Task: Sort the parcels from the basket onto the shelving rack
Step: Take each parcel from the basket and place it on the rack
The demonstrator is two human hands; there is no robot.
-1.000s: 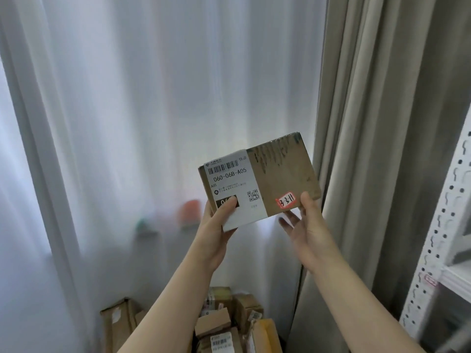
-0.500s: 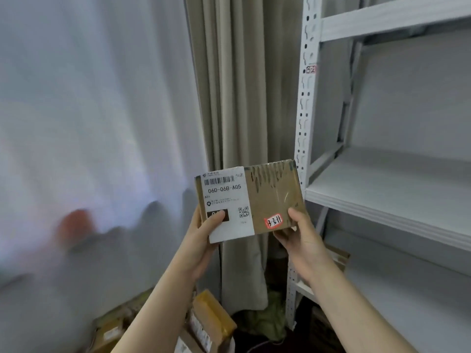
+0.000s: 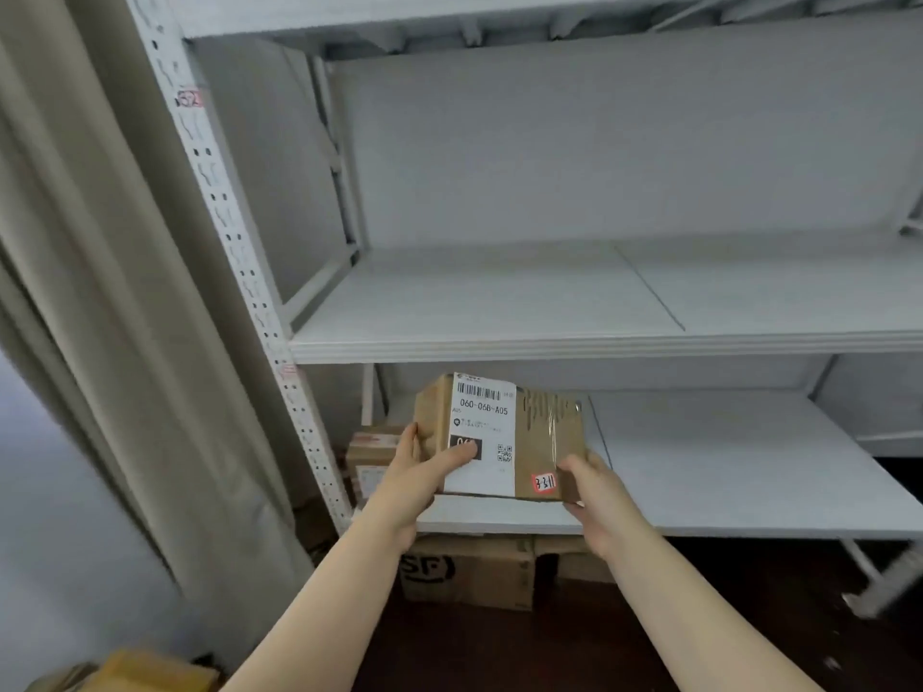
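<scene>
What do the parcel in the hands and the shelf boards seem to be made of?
Parcel: brown cardboard, matte, by its colour and folded edges; glossy clear tape. Shelf board: smooth white panel, perhaps painted metal or laminate; the look leaves it open.

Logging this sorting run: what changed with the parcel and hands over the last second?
The cardboard parcel, held high a second ago, has been carried right and down to the front left of the rack's lower shelf. Unchanged: the left hand and right hand grip its lower corners, label facing the camera.
</scene>
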